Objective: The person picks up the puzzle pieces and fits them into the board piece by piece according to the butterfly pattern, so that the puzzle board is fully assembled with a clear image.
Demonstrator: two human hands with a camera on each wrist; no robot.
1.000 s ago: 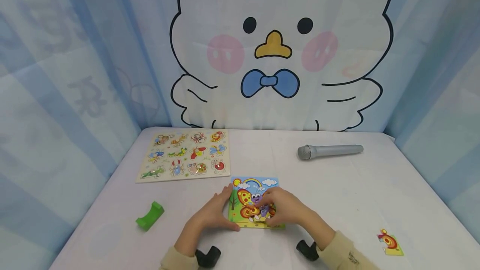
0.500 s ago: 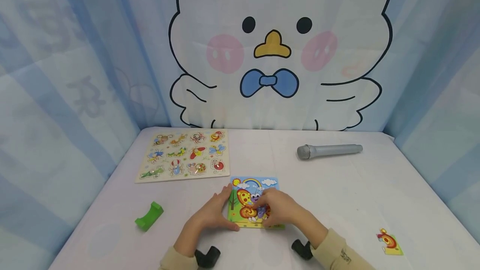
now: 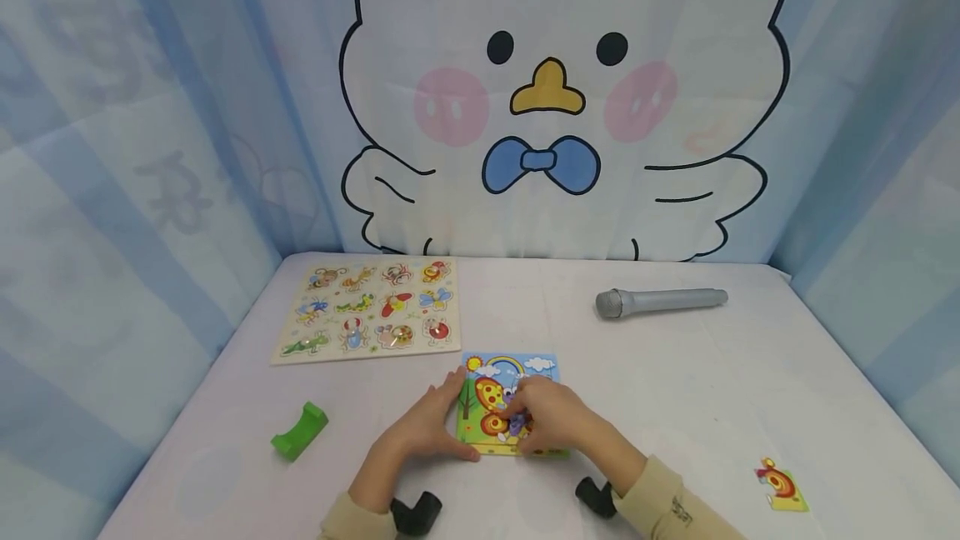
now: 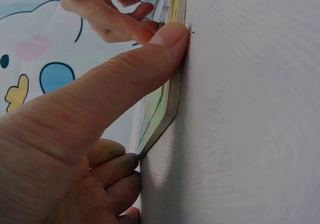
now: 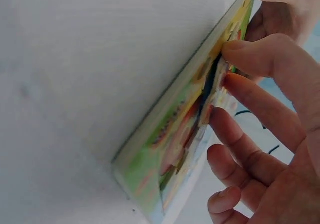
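Note:
A square butterfly jigsaw puzzle board (image 3: 467, 430) lies on the table in front of me. My left hand (image 3: 429, 423) holds its left front corner, thumb on the front edge and fingers at the left side. In the left wrist view, the thumb (image 4: 165, 42) rests along the board's rim. Over the board's right half, my right hand (image 3: 557, 415) pinches a puzzle piece (image 5: 215, 95) between thumb and fingertips. That piece is tilted, with a dark gap beneath it in the right wrist view. In the head view the right hand hides much of the butterfly's right side.
Another puzzle piece (image 3: 782, 486) lies loose at the right. An insect peg board (image 3: 378, 319) sits at the back left, a green arched block (image 3: 300, 432) at the left. A grey toy microphone (image 3: 662, 302) lies at the back right. Printed curtains (image 3: 555, 215) surround the table.
My right hand has shifted slightly left over the board, covering more of the butterfly's middle. The left hand and the board stay in place.

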